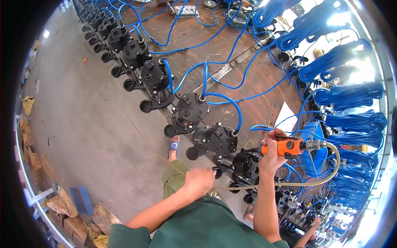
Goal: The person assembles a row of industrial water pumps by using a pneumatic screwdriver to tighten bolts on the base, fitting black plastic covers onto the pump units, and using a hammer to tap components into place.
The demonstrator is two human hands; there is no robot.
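Observation:
My right hand (271, 153) is wrapped round an orange air screwdriver (288, 147), held almost level. A yellowish air hose (337, 167) runs from its metal coupling and loops back below my wrist. The tool's dark tip points left, at the top of a black pump (244, 164); whether it touches a screw cannot be made out. Closed at the round black outlet (217, 172) of that pump is my left hand (199, 182), its fingertips partly hidden. Just beyond stands another black pump (215, 139) with a blue cable (233, 105) rising from its top.
A long row of similar black pumps (155, 78) lines the edge of the brown worktable (231, 91). Blue cables trail across it to thick coils (347, 97) at the right. A blue crate (310, 149) stands beyond my right hand. Another person's arm (308, 235) shows at lower right; cardboard boxes (74, 227) lie at lower left.

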